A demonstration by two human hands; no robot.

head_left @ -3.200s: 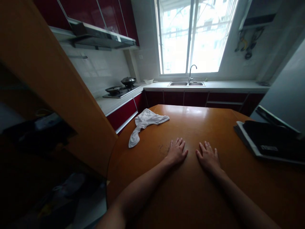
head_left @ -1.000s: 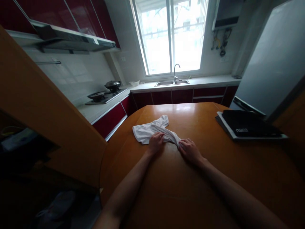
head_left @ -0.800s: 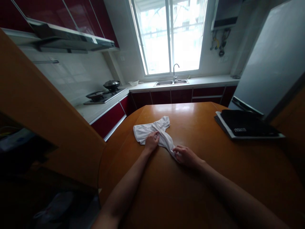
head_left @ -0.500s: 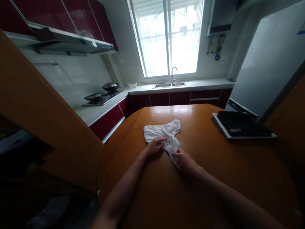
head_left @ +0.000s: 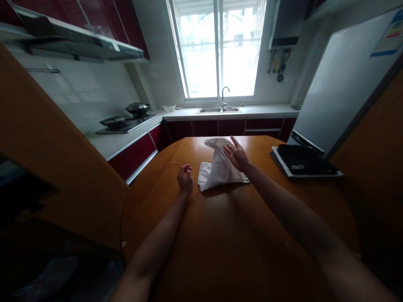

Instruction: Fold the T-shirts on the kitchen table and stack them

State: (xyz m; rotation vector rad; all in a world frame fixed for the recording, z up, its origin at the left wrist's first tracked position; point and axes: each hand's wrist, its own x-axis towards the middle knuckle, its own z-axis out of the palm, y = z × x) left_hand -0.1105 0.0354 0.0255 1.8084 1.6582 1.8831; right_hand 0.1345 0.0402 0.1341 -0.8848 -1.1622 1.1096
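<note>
The white garment [head_left: 220, 170] has just billowed up at the right hand [head_left: 238, 158], fingers spread; I can't tell whether they grip it. The left hand [head_left: 185, 180], loosely curled, has let go, leaving the garment partly raised over the wooden table [head_left: 220, 235], not flat.

- Open wooden tabletop [head_left: 217, 235] was left between the forearms.
- Only a narrow gap was left between the left hand [head_left: 185, 179] and the white garment [head_left: 219, 170].
- Passage over its right side was obstructed by the right hand [head_left: 236, 155].
- The tabletop's right side was partly blocked by folded black fabric [head_left: 304, 159].
</note>
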